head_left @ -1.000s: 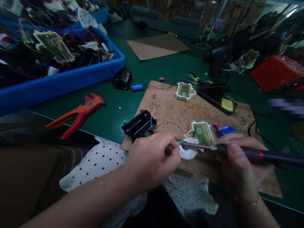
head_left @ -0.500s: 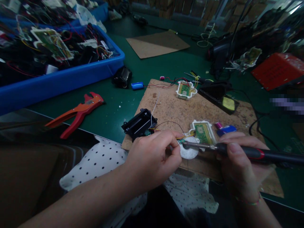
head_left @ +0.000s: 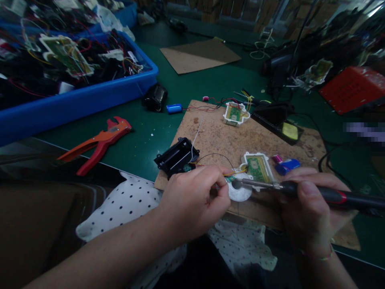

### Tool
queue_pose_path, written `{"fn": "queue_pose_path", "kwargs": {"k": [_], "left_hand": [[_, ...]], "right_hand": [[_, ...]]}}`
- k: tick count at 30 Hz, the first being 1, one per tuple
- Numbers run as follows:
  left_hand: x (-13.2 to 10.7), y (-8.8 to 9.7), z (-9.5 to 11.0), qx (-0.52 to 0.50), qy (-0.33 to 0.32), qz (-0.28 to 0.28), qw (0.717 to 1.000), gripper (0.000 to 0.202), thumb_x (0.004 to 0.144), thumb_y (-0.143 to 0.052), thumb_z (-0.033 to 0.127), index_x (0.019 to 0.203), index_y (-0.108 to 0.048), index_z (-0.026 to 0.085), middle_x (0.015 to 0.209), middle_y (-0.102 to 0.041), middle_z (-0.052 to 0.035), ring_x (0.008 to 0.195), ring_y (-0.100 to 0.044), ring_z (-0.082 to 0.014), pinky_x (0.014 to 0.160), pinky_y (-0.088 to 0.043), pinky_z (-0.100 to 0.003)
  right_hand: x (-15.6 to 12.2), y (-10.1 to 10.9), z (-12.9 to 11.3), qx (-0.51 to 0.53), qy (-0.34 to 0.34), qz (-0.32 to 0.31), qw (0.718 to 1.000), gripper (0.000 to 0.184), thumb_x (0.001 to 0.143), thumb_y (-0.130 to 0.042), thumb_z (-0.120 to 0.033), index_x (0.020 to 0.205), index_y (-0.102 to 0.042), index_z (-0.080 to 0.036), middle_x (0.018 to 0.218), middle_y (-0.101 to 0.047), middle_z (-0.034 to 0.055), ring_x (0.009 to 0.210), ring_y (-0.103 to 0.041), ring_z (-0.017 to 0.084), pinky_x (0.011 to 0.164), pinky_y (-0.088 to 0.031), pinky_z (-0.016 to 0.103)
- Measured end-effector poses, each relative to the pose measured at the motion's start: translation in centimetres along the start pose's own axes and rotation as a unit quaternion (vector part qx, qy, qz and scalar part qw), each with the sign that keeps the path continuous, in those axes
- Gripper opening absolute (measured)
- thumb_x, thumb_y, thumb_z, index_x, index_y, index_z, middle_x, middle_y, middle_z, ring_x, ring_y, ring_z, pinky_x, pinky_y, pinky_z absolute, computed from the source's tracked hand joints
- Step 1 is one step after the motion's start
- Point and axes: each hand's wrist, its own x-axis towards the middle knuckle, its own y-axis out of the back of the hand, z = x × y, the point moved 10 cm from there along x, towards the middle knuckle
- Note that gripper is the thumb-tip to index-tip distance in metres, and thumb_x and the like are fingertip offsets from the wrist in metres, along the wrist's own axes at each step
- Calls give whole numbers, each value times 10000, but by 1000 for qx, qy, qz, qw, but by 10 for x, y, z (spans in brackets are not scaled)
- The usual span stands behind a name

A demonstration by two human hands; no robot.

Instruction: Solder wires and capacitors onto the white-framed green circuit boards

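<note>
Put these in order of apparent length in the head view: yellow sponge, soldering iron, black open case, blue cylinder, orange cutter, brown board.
1. Brown board
2. Soldering iron, visible part
3. Orange cutter
4. Black open case
5. Yellow sponge and blue cylinder, too alike to rank

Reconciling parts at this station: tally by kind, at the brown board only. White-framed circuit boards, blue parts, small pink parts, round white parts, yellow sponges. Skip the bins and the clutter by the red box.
White-framed circuit boards: 2
Blue parts: 2
Small pink parts: 2
Round white part: 1
Yellow sponge: 1
Total: 8
</note>
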Motion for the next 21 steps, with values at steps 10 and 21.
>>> {"fn": "queue_pose_path", "kwargs": {"k": [10,21], "left_hand": [[0,-2,-2,0,2,-3,1000,98,828,-617,132,758,-580,190,958,-760,-34,867,-746,-168,635,-541,-248],[1,2,2,20,-15,-3,1000,86,839,-616,133,776,-597,189,1022,-775,-30,848,-736,-153,503,-440,-200]], "right_hand": [[2,6,-7,16,20,70,997,106,851,-654,-303,775,-667,-230,676,-594,-2,511,-529,126,377,-358,282],[4,-64,-10,-63,31,-171,983,641,741,-796,-139,1304,-537,-304,1124,-683,33,947,-701,189,841,-598,377]]}}
